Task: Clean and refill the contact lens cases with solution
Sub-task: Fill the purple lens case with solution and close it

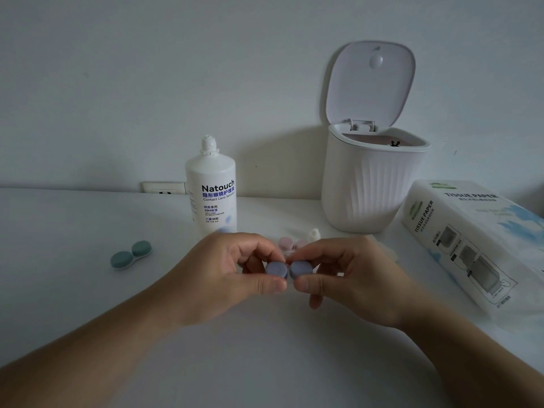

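From the head camera, both hands meet above the white desk [73, 290], holding a blue-purple contact lens case [289, 270] between them. The left hand [232, 275] pinches the case's left cap between thumb and curled fingers; the right hand [347, 275] pinches the right cap the same way. Both caps are on.

Just behind the hands lies a pink lens case [290, 243], partly hidden, with a small white bottle cap [314, 234] beside it. Well to the left on the desk rests a green lens case [131, 254], both caps on.

Behind the left hand stands the uncapped solution bottle [211, 189], reading "Natouch" and "Contact Lens Solution", with Chinese text. To its right sits a white ribbed bin [368, 187] with its lid raised. At far right lies a pack [471, 240] marked "TISSUE PAPER".
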Demonstrator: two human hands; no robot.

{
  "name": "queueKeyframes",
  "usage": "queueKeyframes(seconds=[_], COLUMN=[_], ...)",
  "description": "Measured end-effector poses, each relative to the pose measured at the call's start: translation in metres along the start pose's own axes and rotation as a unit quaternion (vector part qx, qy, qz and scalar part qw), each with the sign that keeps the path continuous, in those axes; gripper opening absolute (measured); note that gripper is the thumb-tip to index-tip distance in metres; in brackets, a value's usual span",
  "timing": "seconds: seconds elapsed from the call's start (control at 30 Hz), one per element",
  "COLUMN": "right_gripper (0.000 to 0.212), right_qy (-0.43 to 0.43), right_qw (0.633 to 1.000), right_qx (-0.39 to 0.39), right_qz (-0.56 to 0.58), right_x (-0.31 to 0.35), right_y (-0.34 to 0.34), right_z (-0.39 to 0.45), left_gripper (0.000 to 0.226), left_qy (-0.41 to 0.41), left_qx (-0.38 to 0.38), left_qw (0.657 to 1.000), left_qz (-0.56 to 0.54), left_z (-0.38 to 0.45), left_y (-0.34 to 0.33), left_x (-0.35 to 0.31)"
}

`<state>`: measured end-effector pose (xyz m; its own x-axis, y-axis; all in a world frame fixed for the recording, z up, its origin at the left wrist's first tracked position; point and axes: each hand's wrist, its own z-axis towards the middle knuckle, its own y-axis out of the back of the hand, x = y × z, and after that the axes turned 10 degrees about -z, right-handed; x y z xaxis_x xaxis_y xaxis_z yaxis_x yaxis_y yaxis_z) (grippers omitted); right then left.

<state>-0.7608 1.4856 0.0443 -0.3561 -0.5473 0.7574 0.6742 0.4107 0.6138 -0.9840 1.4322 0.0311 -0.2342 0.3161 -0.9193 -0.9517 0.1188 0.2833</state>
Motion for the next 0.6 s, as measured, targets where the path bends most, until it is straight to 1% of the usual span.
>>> queueKeyframes(seconds=[0.13,0.2,0.33,0.4,0.47,0.53,0.6], right_gripper=[0.026,0.02,0.022,0.023,0.029,0.034,0.028], right_qy=[0.001,0.005,0.004,0.005,0.006,0.011,0.007], right_qw=[1.0,0.999,0.999,0.999,0.999,0.996,0.992], right_qx=[-0.007,0.009,0.036,0.039,0.038,0.032,0.026], right_qz=[0.03,0.035,0.031,0.012,-0.021,-0.077,-0.127], right_x=[-0.001,-0.001,-0.002,-0.003,-0.003,-0.008,-0.013], right_y=[0.002,0.002,0.002,0.002,0.003,0.003,0.002], right_z=[0.001,0.0,0.0,0.0,0.001,0.001,0.002], left_gripper=[0.02,0.022,0.02,0.022,0.029,0.031,0.03], left_qy=[-0.01,-0.004,0.023,0.023,0.013,0.002,-0.017], left_qx=[0.0,0.004,0.003,0.006,0.001,0.0,0.006], left_qw=[1.0,1.0,0.999,1.0,0.999,0.996,0.993], left_qz=[-0.006,-0.006,-0.023,-0.008,0.037,0.087,0.114], left_z=[0.002,0.002,0.003,0.004,0.005,0.005,0.005], left_y=[0.0,0.001,0.002,0.002,0.003,0.003,0.003], left_x=[-0.001,0.0,0.005,0.007,0.008,0.01,0.013])
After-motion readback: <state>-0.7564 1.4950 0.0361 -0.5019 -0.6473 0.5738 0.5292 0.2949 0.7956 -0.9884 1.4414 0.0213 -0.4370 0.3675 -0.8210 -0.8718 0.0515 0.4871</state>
